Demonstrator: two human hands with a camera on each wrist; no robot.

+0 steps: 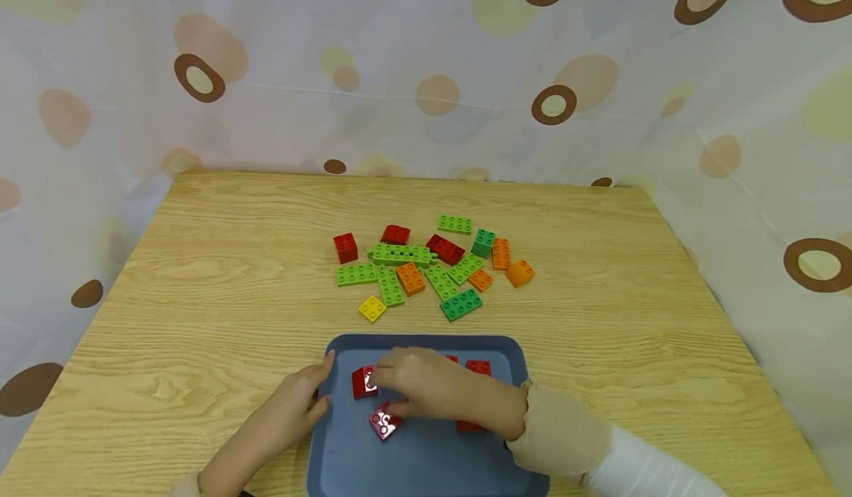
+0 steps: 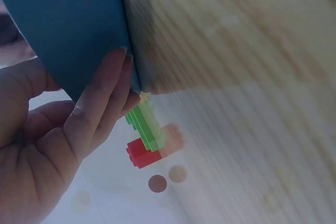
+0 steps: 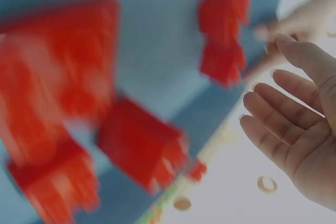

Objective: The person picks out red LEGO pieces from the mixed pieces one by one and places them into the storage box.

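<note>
1. Head: My left grip (image 1: 296, 401) is at the left side of the tray (image 1: 426, 460), forefinger and thumb by its rim. My right grip (image 1: 416, 384) is over the tray, a red brick (image 1: 362, 383) at its fingertips and a glossy brick (image 1: 382, 422) by its thumb; I can't tell from here whether I touch either. More red bricks (image 1: 479, 367) lie in the tray, partly hidden by my right arm. The tray sits on the desk (image 1: 200, 297). Beyond it are loose bricks (image 1: 399, 254) in green, orange, red and yellow, then a patterned cloth (image 1: 439, 96).
2. Left wrist: My left fingers are straight and close together, laid against the tray's outer wall. Past them show a green and a red loose brick.
3. Right wrist: My right grip is loosely spread, palm bare, pinching nothing. The red bricks in the tray are blurred; my left grip shows at its edge.
</note>
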